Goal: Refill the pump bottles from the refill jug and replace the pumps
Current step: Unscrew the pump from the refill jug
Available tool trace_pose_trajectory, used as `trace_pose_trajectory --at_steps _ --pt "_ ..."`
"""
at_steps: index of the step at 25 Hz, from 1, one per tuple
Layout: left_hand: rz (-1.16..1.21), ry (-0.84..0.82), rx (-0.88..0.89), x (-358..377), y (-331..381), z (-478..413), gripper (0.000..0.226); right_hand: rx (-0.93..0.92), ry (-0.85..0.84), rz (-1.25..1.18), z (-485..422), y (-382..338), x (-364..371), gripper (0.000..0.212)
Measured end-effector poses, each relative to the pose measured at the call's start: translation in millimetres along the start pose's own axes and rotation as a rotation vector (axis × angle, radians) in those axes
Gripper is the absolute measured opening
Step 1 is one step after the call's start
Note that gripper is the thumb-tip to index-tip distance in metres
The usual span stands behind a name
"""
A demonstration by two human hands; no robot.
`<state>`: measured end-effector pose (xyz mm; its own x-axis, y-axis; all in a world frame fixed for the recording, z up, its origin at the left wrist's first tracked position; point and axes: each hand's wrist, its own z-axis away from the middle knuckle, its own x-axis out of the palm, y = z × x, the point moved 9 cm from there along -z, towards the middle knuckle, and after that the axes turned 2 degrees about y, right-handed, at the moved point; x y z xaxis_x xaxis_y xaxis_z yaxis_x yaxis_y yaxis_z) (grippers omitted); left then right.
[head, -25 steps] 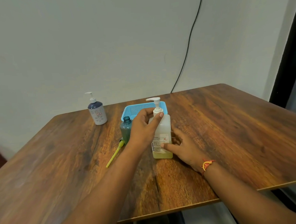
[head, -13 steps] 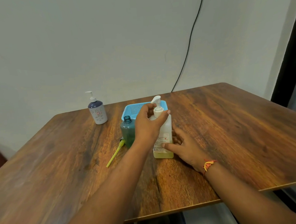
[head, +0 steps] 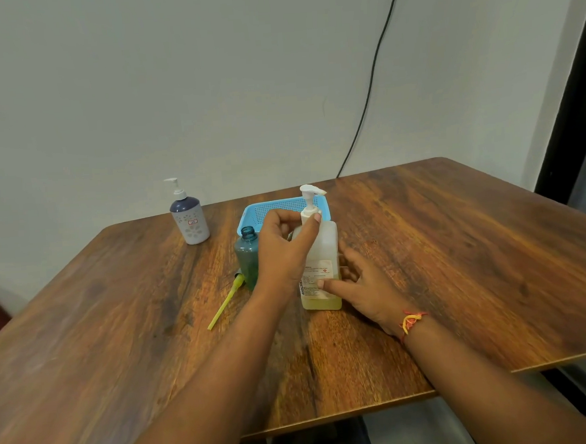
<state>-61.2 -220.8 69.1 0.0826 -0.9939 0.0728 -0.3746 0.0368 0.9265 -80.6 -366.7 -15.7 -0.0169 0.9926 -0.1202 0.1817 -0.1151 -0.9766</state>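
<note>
A pale square bottle (head: 324, 254) with a little yellow liquid at its bottom stands at the table's middle. Its white pump (head: 310, 200) sits on top, nozzle pointing right. My left hand (head: 283, 250) pinches the pump's collar between thumb and fingers. My right hand (head: 360, 286) grips the bottle's lower part from the right. An open teal bottle (head: 247, 255) without a pump stands just left of it, partly hidden by my left hand. A yellow-tubed pump (head: 226, 303) lies on the table beside the teal bottle.
A dark blue and white pump bottle (head: 188, 218) stands at the back left. A blue mesh basket (head: 250, 214) sits behind the bottles. A black cable (head: 372, 90) runs down the wall. The wooden table (head: 457, 246) ends close at the front and right.
My left hand has turned the pump collar: the nozzle swung from pointing left, through facing away, to pointing right. My right hand has kept its hold on the bottle.
</note>
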Motion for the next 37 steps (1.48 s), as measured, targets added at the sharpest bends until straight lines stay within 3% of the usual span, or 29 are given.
trace_pose_trajectory --at_steps 4,7,14,21,25,33,37 --pt "-0.084 -0.011 0.01 7.2 2.7 -1.4 0.035 -0.003 -0.007 -0.009 0.6 0.7 2.7 0.08" --pt "-0.135 -0.015 0.002 10.0 2.0 -1.9 0.03 -0.002 -0.012 -0.028 1.8 -1.6 2.9 0.075" --pt "0.025 -0.031 -0.022 -3.0 -5.8 0.6 0.024 -0.006 -0.007 0.005 -0.1 0.2 -0.6 0.081" --pt "-0.059 0.016 -0.022 -0.4 -2.6 -1.8 0.037 -0.007 -0.012 -0.006 1.7 -0.7 1.5 0.08" --pt "-0.152 -0.027 -0.022 15.6 4.0 -3.6 0.025 -0.003 -0.015 -0.049 2.2 -2.2 2.4 0.075" --pt "0.001 -0.029 -0.028 4.3 -3.7 5.4 0.023 -0.017 -0.014 -0.013 0.9 -3.4 1.0 0.08" --pt "-0.087 0.045 0.003 1.5 -0.3 2.6 0.031 -0.014 -0.018 -0.015 -0.4 -0.1 2.3 0.083"
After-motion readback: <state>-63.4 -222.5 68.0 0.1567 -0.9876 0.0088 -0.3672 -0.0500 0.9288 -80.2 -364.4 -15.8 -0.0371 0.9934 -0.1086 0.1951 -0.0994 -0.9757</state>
